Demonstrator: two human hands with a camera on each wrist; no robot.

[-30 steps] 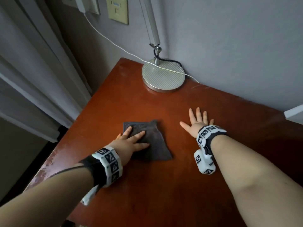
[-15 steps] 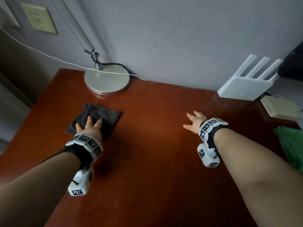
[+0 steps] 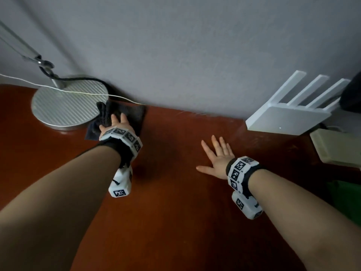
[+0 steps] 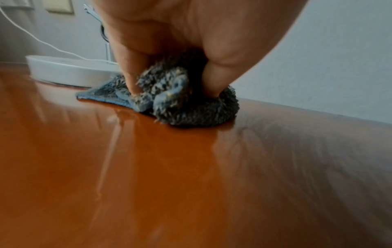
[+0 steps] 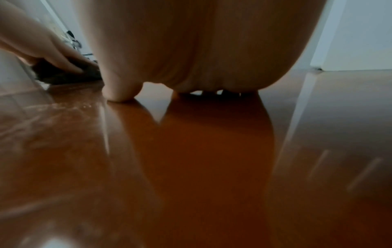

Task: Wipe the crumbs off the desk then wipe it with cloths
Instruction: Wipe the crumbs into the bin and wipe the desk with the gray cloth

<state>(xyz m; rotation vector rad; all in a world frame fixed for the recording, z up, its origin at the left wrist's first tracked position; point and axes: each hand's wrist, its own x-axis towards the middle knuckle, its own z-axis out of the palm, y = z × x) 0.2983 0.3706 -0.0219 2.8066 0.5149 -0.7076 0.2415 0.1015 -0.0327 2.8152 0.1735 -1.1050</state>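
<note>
Cloth-wiping step is under way: left hand (image 3: 117, 122) is pressing one dark grey microfibre cloth (image 3: 134, 114) onto the desk (image 3: 175, 212), fingers extended on top in the head view, the cloth bunching up between thumb and fingers in the left wrist view. The cloth is lying under the fingertips, touching the lamp base (image 3: 66, 102) just beyond them. Right hand (image 3: 218, 157) is resting flat, fingers spread, holding nothing. Next move probably needs a sweep away from the lamp base. Count: one cloth, one lamp, one white router (image 3: 289, 118); no crumbs clearly visible.

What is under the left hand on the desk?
A dark grey cloth, bunched beside the lamp base, lies under the left hand, whose fingers press it onto the desk. The wood beneath the cloth is covered.
</note>
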